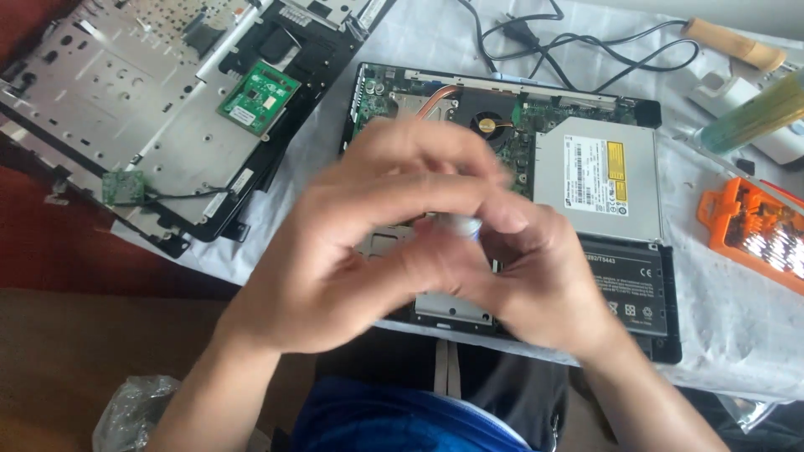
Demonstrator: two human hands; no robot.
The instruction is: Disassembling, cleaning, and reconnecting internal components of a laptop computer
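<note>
We see two bare hands meeting above an opened laptop base (pixel 511 125) on a bench (pixel 737 310) draped in white cloth. The left hand (pixel 335 251) and the right hand (pixel 536 268) are pressed close together, fingers curled, pinching a small white cylindrical object (pixel 459 226) between them; motion blur keeps us from telling what that object is. It sits held in the air just over the middle of the laptop base.

Beneath the hands we make out the exposed green circuit board, a copper heat pipe (pixel 435 94) and a round black cooling fan (pixel 490 125). To the right of the fan lies a silver optical drive (pixel 596 180), and below it a black battery pack (pixel 628 289).

At upper left rests a second dismantled laptop shell (pixel 126 109) carrying a small green circuit card (pixel 260 96). A black power cable (pixel 578 46) loops across the top of the bench. At the right edge stands an orange case of screwdriver bits (pixel 758 234), with a wooden tool handle (pixel 733 43) above it. A crumpled clear plastic bag (pixel 130 410) lies at lower left.
</note>
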